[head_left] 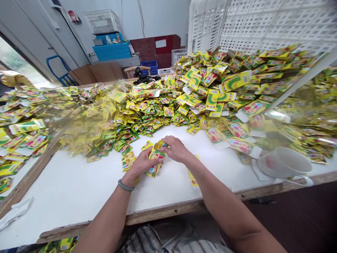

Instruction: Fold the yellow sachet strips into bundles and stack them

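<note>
My left hand (143, 164), with a beaded bracelet at the wrist, is closed around a yellow-and-green printed packet (156, 157). The fingers of my right hand (174, 148) pinch a small yellow sachet (159, 144) at the packet's upper end. Whether the sachet is inside the packet or only against it, I cannot tell. Beside my left hand, a few loose sachets (128, 161) lie on the white tabletop (97, 189). A flat yellow carton (193, 177) is partly covered by my right forearm.
Heaped sachets (147, 116) and small cartons (213, 100) fill the far side. A tipped white plastic crate (263, 28) stands behind them at right. Near the right front edge stands a cup (284, 163). A wooden strip (34, 168) borders the left; a white cloth (17, 212) lies there.
</note>
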### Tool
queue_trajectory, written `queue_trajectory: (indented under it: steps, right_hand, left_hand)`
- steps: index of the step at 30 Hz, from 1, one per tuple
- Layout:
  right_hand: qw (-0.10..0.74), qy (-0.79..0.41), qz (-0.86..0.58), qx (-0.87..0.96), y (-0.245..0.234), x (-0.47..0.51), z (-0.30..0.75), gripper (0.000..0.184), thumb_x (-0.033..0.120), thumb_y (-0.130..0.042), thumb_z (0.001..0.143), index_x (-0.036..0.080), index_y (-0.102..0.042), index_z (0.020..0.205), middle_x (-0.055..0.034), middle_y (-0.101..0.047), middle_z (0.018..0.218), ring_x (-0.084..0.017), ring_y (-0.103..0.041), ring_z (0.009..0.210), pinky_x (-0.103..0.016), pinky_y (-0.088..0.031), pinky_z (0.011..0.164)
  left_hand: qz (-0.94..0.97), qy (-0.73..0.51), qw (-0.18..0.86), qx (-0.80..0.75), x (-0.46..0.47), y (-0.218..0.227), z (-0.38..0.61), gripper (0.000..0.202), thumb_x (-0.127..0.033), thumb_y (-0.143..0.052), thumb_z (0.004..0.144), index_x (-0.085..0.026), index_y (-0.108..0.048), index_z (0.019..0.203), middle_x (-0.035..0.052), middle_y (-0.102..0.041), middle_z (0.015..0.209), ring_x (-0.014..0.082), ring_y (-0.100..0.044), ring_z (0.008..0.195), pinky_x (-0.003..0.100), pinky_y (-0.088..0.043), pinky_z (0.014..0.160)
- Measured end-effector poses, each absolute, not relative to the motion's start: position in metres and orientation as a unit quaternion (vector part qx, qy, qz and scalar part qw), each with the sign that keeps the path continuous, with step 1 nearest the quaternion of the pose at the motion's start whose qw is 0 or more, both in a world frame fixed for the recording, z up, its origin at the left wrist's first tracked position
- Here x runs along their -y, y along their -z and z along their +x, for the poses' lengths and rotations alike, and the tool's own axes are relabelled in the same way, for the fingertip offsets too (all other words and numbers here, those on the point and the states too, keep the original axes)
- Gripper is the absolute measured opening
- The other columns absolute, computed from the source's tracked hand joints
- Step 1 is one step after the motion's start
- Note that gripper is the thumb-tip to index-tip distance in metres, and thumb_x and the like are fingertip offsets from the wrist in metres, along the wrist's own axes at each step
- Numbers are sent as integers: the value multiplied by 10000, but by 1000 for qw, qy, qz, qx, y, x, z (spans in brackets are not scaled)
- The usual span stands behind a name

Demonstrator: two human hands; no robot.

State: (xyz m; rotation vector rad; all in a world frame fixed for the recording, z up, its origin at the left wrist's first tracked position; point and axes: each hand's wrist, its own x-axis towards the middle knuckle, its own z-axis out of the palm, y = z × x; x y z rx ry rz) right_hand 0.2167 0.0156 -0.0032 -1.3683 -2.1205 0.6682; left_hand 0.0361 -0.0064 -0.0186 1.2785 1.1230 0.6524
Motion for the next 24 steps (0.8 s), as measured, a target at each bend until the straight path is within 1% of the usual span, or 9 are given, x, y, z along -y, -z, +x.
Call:
queue_trajectory:
  steps: [1,4,7,10,12,15,18,21,24]
  right_hand:
    - [284,-256,-503,775,4,-15,215,37,215,-661,857,194,-677,883,-48,-674,873,-202,-561,850,-292,-396,746]
    - [375,-266,-490,740,5,-14,215,144,246,-663,863,232,-672,1007,-41,-696,955,-205,-570,879,-312,-420,779]
    - [422,-231,-472,739,8,-15,215,77,233,-652,875,228,-712,922,-57,-703,929,-228,-544,943,-361,-419,857]
    - [410,-205,-471,754,14,-15,210,61,250,-699,848,229,-750,822,-72,-692,936,-263,-476,1042,-417,-392,921]
    - [380,-210,-489,756,16,-13,205,128,296,-695,860,242,-763,766,-73,-676,1038,-285,-415,1123,-459,-366,954]
    - [320,-244,-501,766,16,-10,200,273,382,-629,909,248,-773,719,-68,-624,1211,-306,-357,1202,-502,-348,978]
    - [293,-268,-478,784,17,-8,198,268,416,-652,889,239,-780,734,-78,-595,1277,-313,-348,1226,-517,-350,999]
    - [325,-265,-479,771,21,-12,200,243,360,-668,882,231,-773,704,-91,-622,1211,-300,-369,1200,-508,-365,1003]
    - [378,-256,-513,727,25,-18,203,245,339,-666,882,229,-761,684,-105,-650,1034,-285,-408,1159,-481,-384,1005]
  left_hand:
    - [543,-290,619,-488,6,18,36,439,-426,-815,679,-166,-586,948,24,-701,743,182,-650,631,288,-496,599]
    - [512,-318,636,-482,4,17,36,475,-442,-824,670,-170,-600,988,35,-713,751,199,-679,637,305,-519,614]
    - [492,-338,644,-479,3,17,36,485,-429,-842,651,-172,-604,987,30,-712,752,202,-690,645,307,-528,623]
    - [484,-356,642,-477,2,18,36,454,-419,-845,646,-179,-594,937,11,-698,734,188,-677,632,301,-524,622]
    - [494,-359,631,-479,2,19,36,416,-416,-835,657,-178,-593,897,6,-689,728,180,-666,636,290,-514,621]
    - [525,-363,596,-487,2,23,36,376,-371,-844,638,-167,-602,839,-2,-667,719,157,-627,629,252,-474,586]
    - [537,-364,588,-484,3,26,36,371,-323,-854,614,-157,-617,845,-13,-650,724,132,-588,617,230,-451,573]
    - [518,-381,613,-459,4,23,39,435,-338,-845,634,-171,-617,963,-15,-661,766,139,-606,656,234,-474,611]
    - [510,-399,620,-444,5,18,42,584,-357,-831,670,-204,-546,1156,-15,-678,803,139,-625,672,227,-484,625]
